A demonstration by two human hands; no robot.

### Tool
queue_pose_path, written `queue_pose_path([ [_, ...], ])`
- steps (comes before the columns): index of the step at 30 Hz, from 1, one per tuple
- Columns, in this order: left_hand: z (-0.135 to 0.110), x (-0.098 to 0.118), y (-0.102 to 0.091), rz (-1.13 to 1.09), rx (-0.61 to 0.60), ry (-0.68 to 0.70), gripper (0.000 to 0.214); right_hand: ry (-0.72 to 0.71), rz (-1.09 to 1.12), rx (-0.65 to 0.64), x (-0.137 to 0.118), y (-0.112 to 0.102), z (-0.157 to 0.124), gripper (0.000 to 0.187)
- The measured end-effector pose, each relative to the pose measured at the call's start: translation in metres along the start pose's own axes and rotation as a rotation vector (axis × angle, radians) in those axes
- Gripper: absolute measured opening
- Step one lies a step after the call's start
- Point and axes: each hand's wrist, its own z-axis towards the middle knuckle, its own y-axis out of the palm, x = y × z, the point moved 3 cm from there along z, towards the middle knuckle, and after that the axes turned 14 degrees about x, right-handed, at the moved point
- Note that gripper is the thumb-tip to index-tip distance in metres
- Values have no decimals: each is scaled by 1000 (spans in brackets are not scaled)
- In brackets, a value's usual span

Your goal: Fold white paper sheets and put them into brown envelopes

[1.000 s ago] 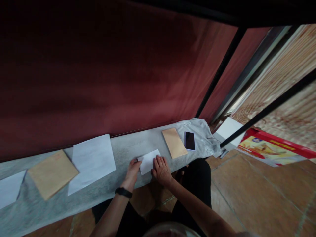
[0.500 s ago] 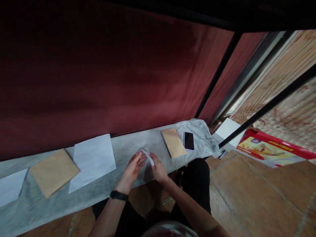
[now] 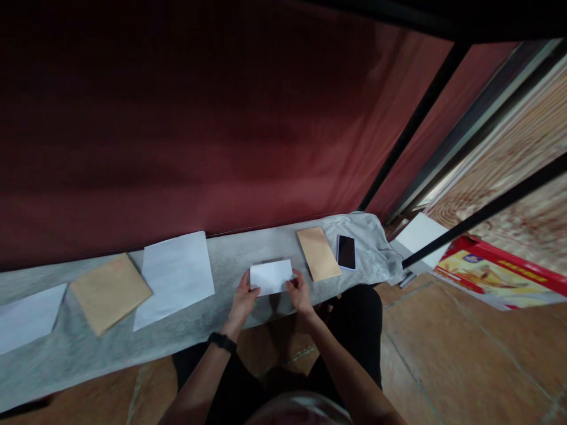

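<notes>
Between my two hands is a folded white sheet of paper (image 3: 271, 277), its broad face turned up, just above the grey cloth-covered bench (image 3: 234, 251). My left hand (image 3: 243, 297) pinches its left end, thumb on top. At the opposite end my right hand (image 3: 300, 291) grips the paper the same way. A brown envelope (image 3: 319, 254) lies right of my right hand, with a phone (image 3: 346, 252) beside it, screen dark. Left of my hands a large white sheet (image 3: 177, 277) lies flat, partly next to a second brown envelope (image 3: 110, 292).
Another white sheet (image 3: 31, 319) lies at the bench's far left. A dark red panel (image 3: 221, 147) rises behind the bench. Black metal bars (image 3: 416, 124) slant at the right. A red and yellow box (image 3: 500, 271) and a white board (image 3: 423, 236) are on the tiled floor.
The folded paper was edge-on, held mainly in my right hand with my left fingers loose beside it. Now it lies broad side up, gripped at both ends. The view has shifted slightly.
</notes>
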Motion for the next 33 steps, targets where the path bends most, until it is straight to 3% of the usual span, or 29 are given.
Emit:
queue_pose_path([
  [5,1,-5,-1,382,101,290,81,-425,-590,-105,-1,-8,-4,53],
  [8,-5,-12,2,528,134,381,74,-576,-854,-126,-1,-8,-8,52],
  [11,-12,-14,3,625,145,430,69,-698,-945,-154,-1,-8,-10,46],
  [14,-23,-11,8,740,198,589,62,-799,-920,-251,2,-7,-16,42],
  [16,-31,-10,18,811,174,724,56,-828,-910,-291,6,-7,-20,43],
  [18,-37,-13,30,851,55,842,53,-835,-920,-305,9,-7,-23,46],
  [20,-40,-18,41,873,-62,912,52,-839,-936,-320,11,-7,-25,49],
  [22,-38,-24,45,887,-105,940,54,-842,-955,-334,11,-7,-26,52],
  [29,-21,-35,24,912,18,904,60,-804,-974,-288,10,-12,-28,51],
  [33,-19,-36,17,914,48,895,61,-765,-946,-239,5,-1,-25,50],
])
